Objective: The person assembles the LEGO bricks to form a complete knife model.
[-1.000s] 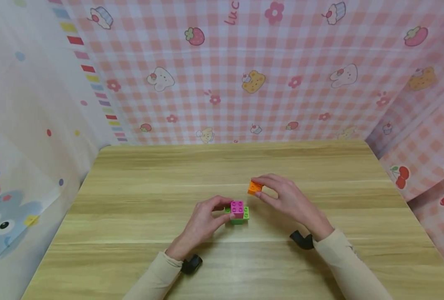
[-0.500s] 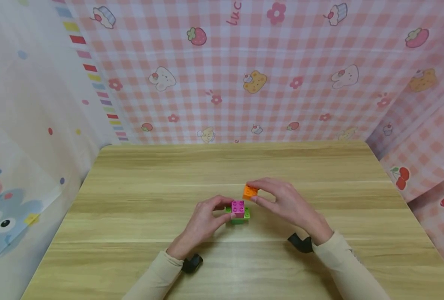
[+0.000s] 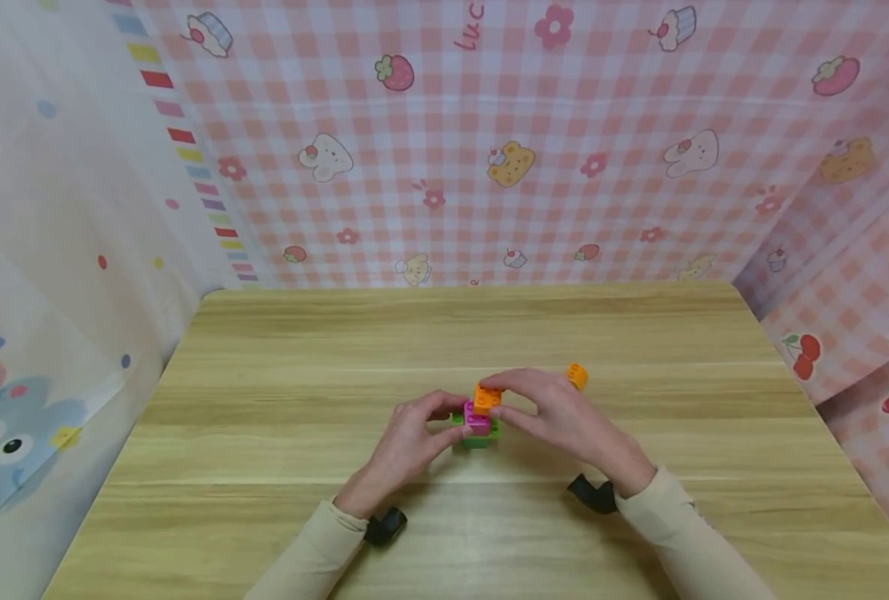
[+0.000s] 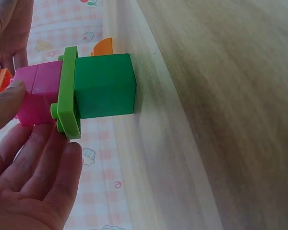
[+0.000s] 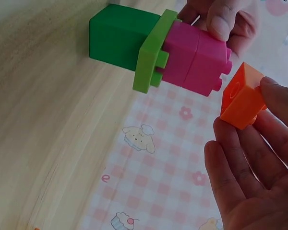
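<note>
One orange brick [image 3: 486, 401], pinched aslant by the right hand [image 3: 556, 410], hangs just off, at one o'clock in the head view, from the magenta bricks [image 3: 477, 425] that the left hand [image 3: 412, 435] grips.

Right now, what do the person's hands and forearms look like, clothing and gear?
Left hand and right hand ungloved. Left sleeve and right sleeve: long, cream-beige, ending near the wrists. Wrist gear: a stubby black piece on the left, a bent black piece on the right.
</note>
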The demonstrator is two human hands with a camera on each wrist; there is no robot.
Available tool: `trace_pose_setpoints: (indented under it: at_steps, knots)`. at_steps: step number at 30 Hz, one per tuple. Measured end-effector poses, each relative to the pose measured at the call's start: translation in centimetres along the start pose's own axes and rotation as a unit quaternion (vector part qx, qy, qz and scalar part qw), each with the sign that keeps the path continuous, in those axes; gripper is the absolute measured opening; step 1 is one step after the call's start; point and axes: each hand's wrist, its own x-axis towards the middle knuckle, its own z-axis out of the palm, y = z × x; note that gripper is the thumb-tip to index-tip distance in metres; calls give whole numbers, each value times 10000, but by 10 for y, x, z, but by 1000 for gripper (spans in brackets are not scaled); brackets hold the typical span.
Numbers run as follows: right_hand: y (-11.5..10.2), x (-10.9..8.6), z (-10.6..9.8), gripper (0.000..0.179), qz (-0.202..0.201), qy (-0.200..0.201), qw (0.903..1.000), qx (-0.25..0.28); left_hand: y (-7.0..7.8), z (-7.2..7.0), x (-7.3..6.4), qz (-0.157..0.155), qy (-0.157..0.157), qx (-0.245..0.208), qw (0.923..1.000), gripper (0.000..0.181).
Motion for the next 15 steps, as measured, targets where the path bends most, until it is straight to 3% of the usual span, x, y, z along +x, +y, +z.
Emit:
trace_pose_setpoints:
  at_steps: [15]
  knots:
    - [-4,4,8,35,-165,-136,9996,-181,-1,0,1,99,38,-56,9999,28]
